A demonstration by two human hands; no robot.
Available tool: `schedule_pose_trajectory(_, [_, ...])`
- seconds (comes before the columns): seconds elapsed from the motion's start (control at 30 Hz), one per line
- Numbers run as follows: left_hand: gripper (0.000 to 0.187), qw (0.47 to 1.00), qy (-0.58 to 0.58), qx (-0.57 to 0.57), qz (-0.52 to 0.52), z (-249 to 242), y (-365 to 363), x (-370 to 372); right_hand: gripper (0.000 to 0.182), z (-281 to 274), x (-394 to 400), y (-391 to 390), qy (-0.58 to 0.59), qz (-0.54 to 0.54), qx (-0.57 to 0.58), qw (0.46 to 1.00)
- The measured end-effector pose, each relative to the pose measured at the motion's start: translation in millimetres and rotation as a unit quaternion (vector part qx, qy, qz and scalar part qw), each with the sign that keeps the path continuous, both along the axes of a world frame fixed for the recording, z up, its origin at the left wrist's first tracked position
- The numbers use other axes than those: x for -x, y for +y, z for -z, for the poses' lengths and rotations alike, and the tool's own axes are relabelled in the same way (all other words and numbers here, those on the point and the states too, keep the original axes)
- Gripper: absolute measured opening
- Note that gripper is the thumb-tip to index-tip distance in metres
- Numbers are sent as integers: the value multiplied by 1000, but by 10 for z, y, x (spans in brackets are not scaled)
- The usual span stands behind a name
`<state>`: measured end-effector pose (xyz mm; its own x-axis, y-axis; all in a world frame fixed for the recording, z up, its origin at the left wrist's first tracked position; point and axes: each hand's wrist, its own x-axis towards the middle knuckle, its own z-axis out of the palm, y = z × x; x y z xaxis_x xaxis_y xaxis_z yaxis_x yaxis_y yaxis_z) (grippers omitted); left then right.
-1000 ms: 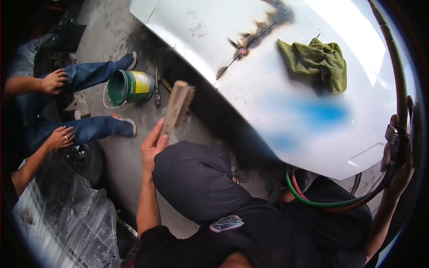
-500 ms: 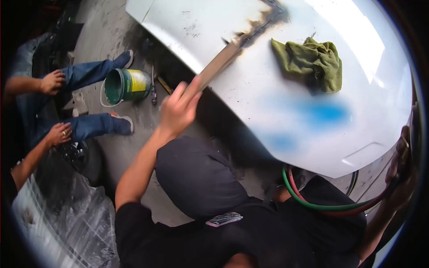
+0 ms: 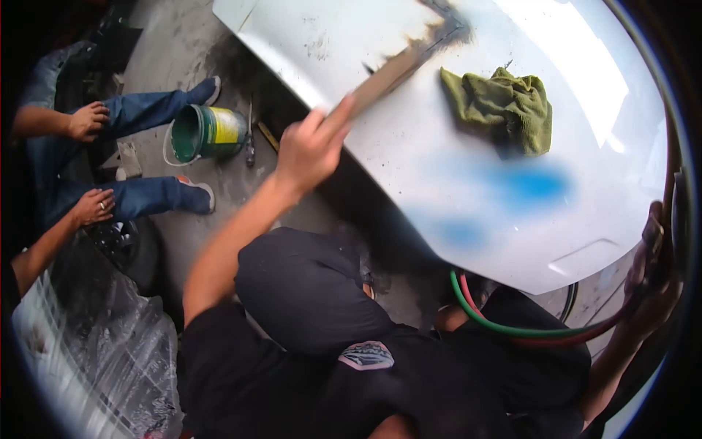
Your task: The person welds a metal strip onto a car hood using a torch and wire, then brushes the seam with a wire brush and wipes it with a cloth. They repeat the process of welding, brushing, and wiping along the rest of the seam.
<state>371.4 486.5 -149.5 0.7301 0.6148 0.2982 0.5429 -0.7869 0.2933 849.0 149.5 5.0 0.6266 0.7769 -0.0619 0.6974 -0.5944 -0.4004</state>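
Note:
My left hand is closed round the lower end of a flat brown stick. The stick's far end rests on the white panel at a scorched, dark seam. At the right edge my right hand is closed, dim and partly lost in shadow. A green hose and a red hose run up to it, and what its fingers grip is too dark to make out. A crumpled green cloth lies on the panel, above a blurred blue patch.
At the left another person sits, with hands on blue-jeaned legs. A green bucket with a yellow label stands near their feet, beside a thin tool. Clear plastic sheeting is at the lower left. The panel's edge overhangs the floor.
My left hand has moved right and slightly up with the stick, which lies further over the scorched area. The bucket, cloth and panel keep their arrangement; the view has shifted slightly.

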Motion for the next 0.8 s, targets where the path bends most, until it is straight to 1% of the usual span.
schedule_pose_trajectory(0.03, [55,1000,7,-4,6,41,-99,227,50,41,-22,6,7,6,-4,1000])
schedule_pose_trajectory(0.07, [55,999,-36,24,0,144,-262,544,51,62,-53,16,158,-8,-60,986])
schedule_pose_trajectory(0.1, [54,995,-82,54,-6,103,-320,576,53,63,-79,24,301,-22,-114,947])
schedule_pose_trajectory(0.13, [54,998,-68,10,1,200,-221,494,55,41,-96,63,441,-43,-154,883])
schedule_pose_trajectory(0.17, [54,1000,-6,20,-18,63,-154,231,58,1,-105,128,573,-66,-184,796])
schedule_pose_trajectory(0.2, [54,1000,1,16,-9,-26,49,-127,61,-29,-92,176,682,-88,-226,690])
schedule_pose_trajectory(0.23, [54,1000,7,16,2,-80,148,-335,64,-81,-76,193,773,-106,-257,569])
schedule_pose_trajectory(0.27, [54,1000,2,18,-3,-60,66,-250,64,-170,16,231,772,-109,-252,573])
schedule_pose_trajectory(0.3, [53,1000,-10,12,-14,-2,-34,-107,62,-259,191,307,704,-149,-248,649])
schedule_pose_trajectory(0.37, [51,1000,-16,1,-11,98,-200,215,59,-302,427,364,545,-212,-246,773])
schedule_pose_trajectory(0.4, [51,998,-55,17,-14,174,-315,440,59,-280,422,283,559,-166,-259,770])
schedule_pose_trajectory(0.43, [51,995,-94,40,-21,226,-397,562,59,-217,311,161,559,-163,-260,770])
schedule_pose_trajectory(0.47, [52,998,-54,7,-22,232,-280,406,60,-149,112,25,481,-82,-248,837])
schedule_pose_trajectory(0.5, [53,999,-31,12,-34,96,-169,101,62,-140,20,-24,389,-8,-239,890])
schedule_pose_trajectory(0.53, [53,999,-35,7,-22,7,51,-255,60,-201,99,96,430,-67,-209,876])
schedule_pose_trajectory(0.57, [53,999,-37,8,-11,-42,141,-436,60,-207,139,111,427,-72,-208,877])
schedule_pose_trajectory(0.63, [54,998,-42,22,-32,15,-88,-171,62,-169,157,126,409,-47,-258,874])
schedule_pose_trajectory(0.67, [55,998,-36,26,-40,40,-177,54,62,-151,182,112,411,-46,-266,871])
schedule_pose_trajectory(0.73, [52,994,-54,68,-69,195,-546,936,62,-84,267,63,377,-20,-277,884])
schedule_pose_trajectory(0.77, [50,977,-61,163,-124,214,-814,1378,62,-46,269,49,379,-16,-278,883])
schedule_pose_trajectory(0.8, [48,962,-48,187,-192,414,-1060,1776,62,2,278,34,367,14,-300,880])
